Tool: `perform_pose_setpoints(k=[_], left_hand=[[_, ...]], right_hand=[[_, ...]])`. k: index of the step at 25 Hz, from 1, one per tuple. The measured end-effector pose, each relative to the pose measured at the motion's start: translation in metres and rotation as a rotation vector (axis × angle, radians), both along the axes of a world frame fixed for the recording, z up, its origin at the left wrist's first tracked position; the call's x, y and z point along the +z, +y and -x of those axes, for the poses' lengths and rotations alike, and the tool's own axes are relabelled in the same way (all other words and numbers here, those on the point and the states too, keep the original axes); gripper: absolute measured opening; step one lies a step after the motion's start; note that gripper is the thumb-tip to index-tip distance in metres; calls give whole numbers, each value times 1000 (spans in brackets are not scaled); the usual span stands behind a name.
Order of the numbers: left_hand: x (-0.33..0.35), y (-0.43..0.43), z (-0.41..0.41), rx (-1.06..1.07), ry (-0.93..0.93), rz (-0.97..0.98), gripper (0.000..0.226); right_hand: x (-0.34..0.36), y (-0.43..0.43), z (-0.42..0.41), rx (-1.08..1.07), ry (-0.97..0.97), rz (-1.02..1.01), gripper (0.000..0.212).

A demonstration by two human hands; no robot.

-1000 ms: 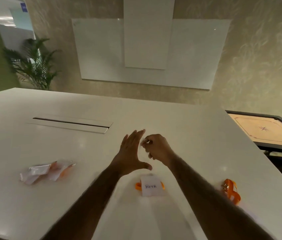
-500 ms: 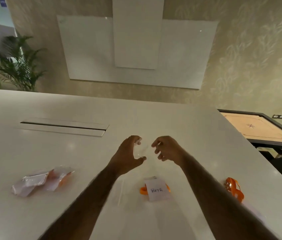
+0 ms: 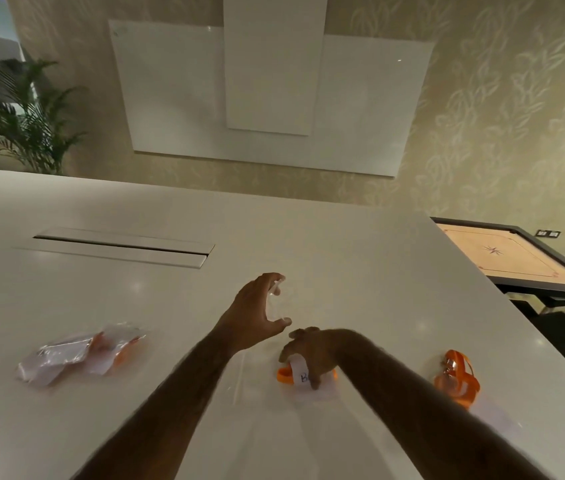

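Observation:
My left hand (image 3: 253,317) hovers over the white table (image 3: 343,258), its fingers and thumb curved in a C round the top of a clear plastic bag (image 3: 275,304) that is barely visible. My right hand (image 3: 312,351) is down on the table just right of it. Its fingers curl over a white handwritten card (image 3: 300,375) that lies on a small orange piece (image 3: 284,374). Part of the card and most of the orange piece are hidden under the fingers.
Crumpled clear bags with orange contents (image 3: 80,351) lie at the left. An orange strap with a clip (image 3: 458,379) lies at the right near the table edge. A cable slot (image 3: 118,245) runs across the table's left middle. A carrom board (image 3: 513,258) stands beyond the right edge.
My right hand has let go of the clear bag and dropped back onto the white card. My left hand stays raised with the bag. The view has shifted slightly.

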State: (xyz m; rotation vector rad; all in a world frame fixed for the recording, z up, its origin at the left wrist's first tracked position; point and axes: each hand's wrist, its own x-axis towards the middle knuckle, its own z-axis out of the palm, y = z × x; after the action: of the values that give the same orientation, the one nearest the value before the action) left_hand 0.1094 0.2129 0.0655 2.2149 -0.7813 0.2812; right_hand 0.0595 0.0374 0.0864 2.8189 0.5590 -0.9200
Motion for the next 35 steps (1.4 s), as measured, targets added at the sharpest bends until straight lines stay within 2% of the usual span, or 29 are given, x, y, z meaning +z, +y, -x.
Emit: perform_pose_setpoints(k=[4,7,11,15,17,20,22,25,29,31,33,35], left_hand=[[-2,3,3,15,2,-19,81],[-4,4,5,30,3,-35,81],[-6,5,4,40,11,-70,83],[-6,4,3,50,-1,-66,83],[-5,4,2,58,-9,-59,77],[-4,4,1,59,-10,-61,72],[-5,3,1,53,-8,-80,72],[-6,2,2,50,-9,-102,72],[-8,1,1,71,-5,-124,73],[-9,1,0,76,-5,-121,72],[-9,0,0,74,-4,-116,72],[-10,-1,1,65,-10,-105,73]], right_hand=[[-3,-12,0,-66,-47,-91,76],[-1,-24,-1,-136,-9,-176,81],[1,-30,-3,-132,29,-158,82],[-6,-25,-3,-105,14,-155,60],[-6,-26,-4,-109,5,-177,58],[-3,-34,-8,-126,-23,-276,37],[0,-39,-10,-154,-20,-342,31],[0,-43,-7,-255,42,-442,32],[-10,-37,-2,-235,131,-379,78],[-20,-31,0,-162,96,-316,89],[-30,-25,3,-95,30,-298,81],[-36,-24,6,-77,-40,-375,61]])
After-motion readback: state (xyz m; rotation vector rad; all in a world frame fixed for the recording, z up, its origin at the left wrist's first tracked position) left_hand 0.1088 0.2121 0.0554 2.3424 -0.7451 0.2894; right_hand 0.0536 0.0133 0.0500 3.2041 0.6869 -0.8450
